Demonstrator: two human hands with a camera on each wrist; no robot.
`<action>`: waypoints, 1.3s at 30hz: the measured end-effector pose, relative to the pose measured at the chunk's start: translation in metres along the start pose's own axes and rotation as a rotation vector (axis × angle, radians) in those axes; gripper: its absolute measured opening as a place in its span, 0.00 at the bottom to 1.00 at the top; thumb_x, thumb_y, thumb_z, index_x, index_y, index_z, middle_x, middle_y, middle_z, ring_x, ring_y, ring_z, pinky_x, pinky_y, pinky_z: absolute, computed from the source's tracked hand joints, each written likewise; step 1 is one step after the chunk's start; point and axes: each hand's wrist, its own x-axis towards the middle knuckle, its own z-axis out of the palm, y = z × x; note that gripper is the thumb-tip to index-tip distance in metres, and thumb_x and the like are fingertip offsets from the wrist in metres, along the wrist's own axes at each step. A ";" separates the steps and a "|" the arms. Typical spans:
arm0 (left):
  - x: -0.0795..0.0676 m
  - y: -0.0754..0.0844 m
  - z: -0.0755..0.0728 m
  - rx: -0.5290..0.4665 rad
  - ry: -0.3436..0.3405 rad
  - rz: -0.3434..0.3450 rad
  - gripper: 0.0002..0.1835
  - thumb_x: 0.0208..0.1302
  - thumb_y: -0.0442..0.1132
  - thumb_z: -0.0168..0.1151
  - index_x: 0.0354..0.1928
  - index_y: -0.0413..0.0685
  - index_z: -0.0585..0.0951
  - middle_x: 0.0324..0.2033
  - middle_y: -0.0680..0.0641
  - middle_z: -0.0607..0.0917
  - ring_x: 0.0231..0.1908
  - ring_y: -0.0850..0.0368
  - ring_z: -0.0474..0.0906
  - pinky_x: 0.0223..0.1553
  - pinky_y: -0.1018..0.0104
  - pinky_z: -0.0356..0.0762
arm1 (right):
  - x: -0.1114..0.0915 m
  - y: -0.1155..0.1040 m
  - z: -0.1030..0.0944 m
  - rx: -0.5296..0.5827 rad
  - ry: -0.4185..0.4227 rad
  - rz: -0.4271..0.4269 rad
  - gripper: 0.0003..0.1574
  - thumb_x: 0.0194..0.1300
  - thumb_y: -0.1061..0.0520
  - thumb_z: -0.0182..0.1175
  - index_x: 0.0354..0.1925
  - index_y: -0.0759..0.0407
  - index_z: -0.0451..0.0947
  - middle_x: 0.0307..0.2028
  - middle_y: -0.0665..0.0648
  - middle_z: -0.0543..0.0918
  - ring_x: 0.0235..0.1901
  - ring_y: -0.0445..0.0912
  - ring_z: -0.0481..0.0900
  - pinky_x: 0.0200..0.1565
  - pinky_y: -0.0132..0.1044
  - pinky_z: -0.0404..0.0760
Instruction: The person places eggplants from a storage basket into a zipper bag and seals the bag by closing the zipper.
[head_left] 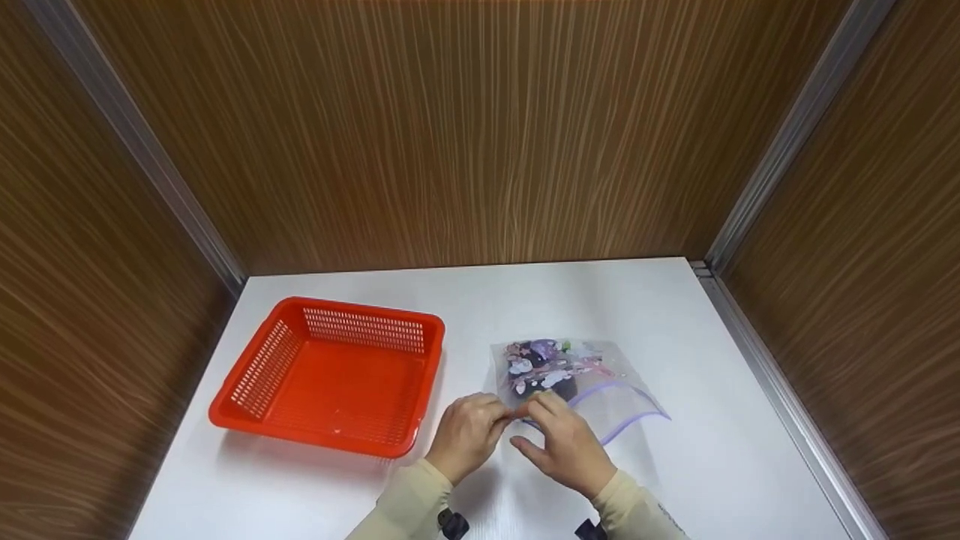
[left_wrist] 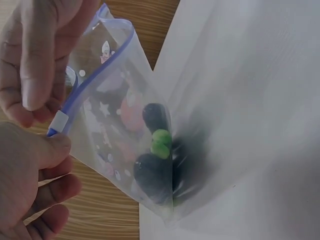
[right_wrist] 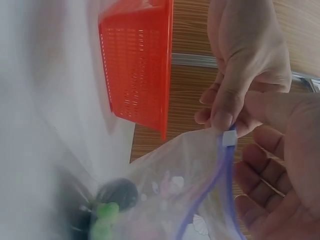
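A clear zip bag (head_left: 626,371) with printed cartoon figures and a purple zip stands at the middle right, its mouth gaping towards the right. My left hand (head_left: 466,435) pinches the near left corner of the zip, beside the white slider (left_wrist: 59,122). Close to that corner is my right hand (head_left: 566,442), its fingers loosely bent; in the right wrist view, they appear to hold nothing. Through the film show dark rounded things (left_wrist: 151,176) and a small green thing (left_wrist: 160,144) at the bag's bottom. Their kind is unclear.
A red plastic basket (head_left: 431,360) with slotted walls stands left of the bag. Both rest on a white table (head_left: 480,300). Wood-grain panels (head_left: 480,135) enclose it at the back and both sides.
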 end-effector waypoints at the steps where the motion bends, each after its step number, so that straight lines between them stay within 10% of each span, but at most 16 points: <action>1: -0.001 0.000 0.000 -0.004 -0.001 -0.005 0.02 0.53 0.40 0.65 0.29 0.54 0.85 0.23 0.59 0.79 0.25 0.63 0.75 0.28 0.68 0.72 | -0.001 0.001 0.001 -0.008 -0.009 0.010 0.20 0.46 0.55 0.70 0.39 0.53 0.75 0.39 0.44 0.74 0.41 0.39 0.71 0.43 0.29 0.71; 39: -0.021 -0.001 0.004 -0.045 0.006 -0.038 0.02 0.55 0.42 0.64 0.28 0.57 0.84 0.27 0.61 0.84 0.26 0.65 0.79 0.26 0.68 0.73 | -0.011 0.001 0.017 -0.136 -0.023 0.100 0.10 0.49 0.55 0.68 0.29 0.49 0.75 0.25 0.41 0.77 0.25 0.36 0.73 0.30 0.36 0.72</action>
